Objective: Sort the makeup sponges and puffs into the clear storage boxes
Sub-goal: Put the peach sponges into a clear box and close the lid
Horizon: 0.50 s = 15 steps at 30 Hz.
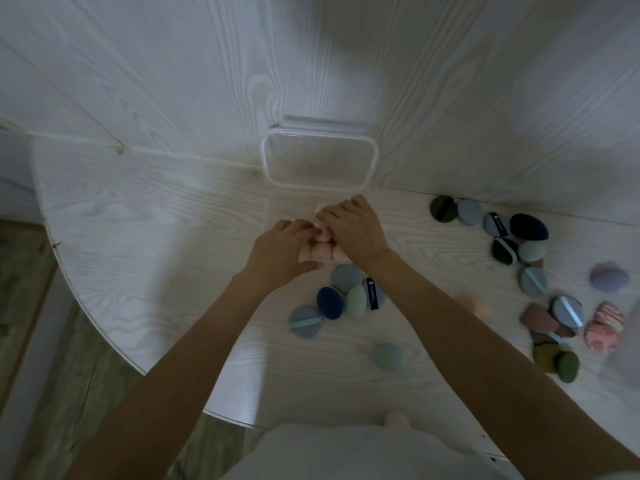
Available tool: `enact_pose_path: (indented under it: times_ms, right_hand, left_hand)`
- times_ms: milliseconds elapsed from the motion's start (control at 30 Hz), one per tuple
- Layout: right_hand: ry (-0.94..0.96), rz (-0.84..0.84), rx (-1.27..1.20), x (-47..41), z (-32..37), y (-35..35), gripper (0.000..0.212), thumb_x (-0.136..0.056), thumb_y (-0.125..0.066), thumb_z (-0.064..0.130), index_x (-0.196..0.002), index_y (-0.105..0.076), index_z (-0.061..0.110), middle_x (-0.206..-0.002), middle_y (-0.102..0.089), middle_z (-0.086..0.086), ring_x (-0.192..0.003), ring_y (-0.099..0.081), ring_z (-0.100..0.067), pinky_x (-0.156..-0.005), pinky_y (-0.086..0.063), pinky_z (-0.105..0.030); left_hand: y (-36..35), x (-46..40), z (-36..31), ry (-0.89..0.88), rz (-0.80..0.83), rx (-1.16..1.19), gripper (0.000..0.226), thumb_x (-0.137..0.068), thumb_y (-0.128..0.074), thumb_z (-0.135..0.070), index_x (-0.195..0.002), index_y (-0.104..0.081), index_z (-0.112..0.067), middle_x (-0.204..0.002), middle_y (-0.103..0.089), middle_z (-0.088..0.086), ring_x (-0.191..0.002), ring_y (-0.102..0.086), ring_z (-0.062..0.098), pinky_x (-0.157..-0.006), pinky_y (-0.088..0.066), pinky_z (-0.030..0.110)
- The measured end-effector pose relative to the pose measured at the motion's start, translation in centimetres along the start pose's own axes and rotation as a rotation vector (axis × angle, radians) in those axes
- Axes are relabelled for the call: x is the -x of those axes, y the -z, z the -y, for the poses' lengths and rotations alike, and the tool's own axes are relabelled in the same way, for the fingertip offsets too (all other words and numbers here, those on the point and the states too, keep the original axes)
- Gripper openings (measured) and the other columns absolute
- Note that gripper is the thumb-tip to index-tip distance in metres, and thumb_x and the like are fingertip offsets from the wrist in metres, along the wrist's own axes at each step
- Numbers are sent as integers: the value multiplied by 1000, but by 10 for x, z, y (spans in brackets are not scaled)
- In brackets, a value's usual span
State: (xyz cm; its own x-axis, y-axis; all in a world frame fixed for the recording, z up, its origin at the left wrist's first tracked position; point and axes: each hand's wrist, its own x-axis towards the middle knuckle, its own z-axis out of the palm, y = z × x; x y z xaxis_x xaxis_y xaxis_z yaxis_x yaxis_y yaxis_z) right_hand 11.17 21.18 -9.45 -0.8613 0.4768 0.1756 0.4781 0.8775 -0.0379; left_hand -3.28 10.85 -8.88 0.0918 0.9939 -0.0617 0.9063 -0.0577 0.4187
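Both hands, left (pixel 282 252) and right (pixel 349 226), bunched over pink sponges (pixel 320 249) at clear box (pixel 268 216); grip closed on them; likely light, squashy, non-slip; best pinched broadside.

My landmark is the clear box (pixel 277 216) under my hands. Left of it the white table (pixel 138 237) lies bare to its curved edge. Behind it the lid (pixel 320 157) leans on the wall, blocking reach. Nearer me sits a blue-green puff cluster (pixel 341 296); far right, more puffs (pixel 519 237) crowd the wall.
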Motion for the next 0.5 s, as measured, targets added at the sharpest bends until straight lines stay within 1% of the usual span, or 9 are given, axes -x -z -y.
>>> enact_pose_path:
  times_ms: [33,100,167,200,233,300,400,467,500]
  right_hand:
    - [10,48,16,-1,-1,0,29,-79,-43,18,-69,-70,18,-63,-68,2,-59,-61,-18,-73,-29,-27]
    - [26,125,65,-6,-4,4,21,-75,-51,11,-65,-68,19,-54,-64,2,-56,-59,-18,-74,-27,-27]
    - [70,134,53,-13,-5,9,12,-70,-55,5,-63,-62,12,-50,-58,-2,-46,-53,-21,-70,-26,-28]
    - [101,144,37,-16,-5,12,7,-67,-58,2,-64,-59,9,-50,-56,-4,-42,-49,-22,-68,-27,-28]
    - [124,150,49,-17,-4,13,9,-62,-63,2,-66,-57,8,-51,-56,-5,-40,-47,-22,-66,-32,-27]
    - [134,200,126,-16,-2,12,21,-52,-74,5,-64,-58,10,-52,-55,-3,-39,-46,-18,-57,-40,-24]
    - [136,298,135,-19,0,10,31,-40,-83,13,-53,-56,16,-41,-50,3,-32,-42,-13,-51,-39,-16]
    - [144,309,130,-24,2,10,34,-38,-85,17,-47,-52,19,-35,-45,6,-28,-38,-12,-51,-38,-14]
    - [146,314,113,-24,2,11,33,-41,-85,15,-46,-52,17,-35,-45,5,-28,-39,-13,-52,-38,-15]
  left_hand:
    - [-1,1,0,-7,0,1,58,-71,-75,-44,-119,-60,-15,-120,-60,5,-100,-57,30,-66,-52,38]
    - [-2,2,0,-10,1,18,55,-73,-74,-41,-119,-60,-15,-120,-60,6,-97,-58,30,-67,-50,38]
    - [-4,4,0,-17,-7,27,54,-72,-75,-38,-118,-61,-15,-119,-60,5,-96,-59,30,-67,-49,36]
    - [-5,4,0,-17,-12,27,53,-71,-76,-38,-117,-61,-14,-118,-61,5,-96,-60,30,-66,-49,35]
    - [-6,4,0,-14,-13,30,52,-71,-77,-37,-116,-62,-14,-118,-61,5,-96,-60,29,-67,-49,35]
    - [-7,4,0,-7,-4,41,52,-73,-75,-37,-118,-61,-14,-120,-60,6,-99,-59,29,-71,-49,36]
    - [-8,4,0,-6,-2,41,52,-76,-72,-39,-121,-59,-16,-123,-58,5,-103,-58,27,-75,-48,37]
    - [-9,4,0,-5,2,49,52,-78,-71,-39,-123,-58,-16,-125,-57,4,-106,-57,26,-79,-48,37]
    - [-10,4,0,-4,4,54,52,-78,-70,-39,-123,-57,-16,-126,-57,4,-108,-56,26,-80,-48,38]
